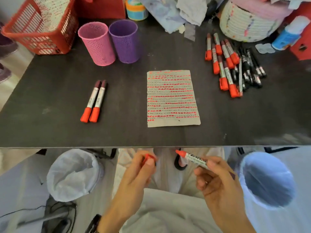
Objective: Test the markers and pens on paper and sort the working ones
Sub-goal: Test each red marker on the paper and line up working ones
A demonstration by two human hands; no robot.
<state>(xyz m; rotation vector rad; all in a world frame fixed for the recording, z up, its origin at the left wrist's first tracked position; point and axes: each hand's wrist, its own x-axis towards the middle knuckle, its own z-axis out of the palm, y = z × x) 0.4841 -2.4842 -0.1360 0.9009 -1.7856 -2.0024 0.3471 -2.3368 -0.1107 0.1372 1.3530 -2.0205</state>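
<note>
Head view, both hands held below the near edge of the desk (50, 132). The right hand (218, 179) holds a red marker (193, 158) by its barrel, grip pinching it between thumb and fingers, the red tip pointing up toward the desk edge. The left hand (134, 172) curls its grip round a small red cap (148, 158) (partly hidden by the fingers); cap and marker tip are apart.

At the centre of the desk lies the test paper (172, 98), covered in rows of short red dashes down to its last lines. Toward the left edge, two capped red markers (94, 101) lie side by side, touching. Near the far right corner sits a loose pile of markers and pens (232, 64), red-capped ones beside black ones. Along the far edge stand a pink mesh cup (97, 44) and a purple mesh cup (124, 42), just beside each other; a red basket (38, 31) occupies the far left corner.

On the floor, one lined bin (74, 174) stands left of the person and another lined bin (267, 180) right.
</note>
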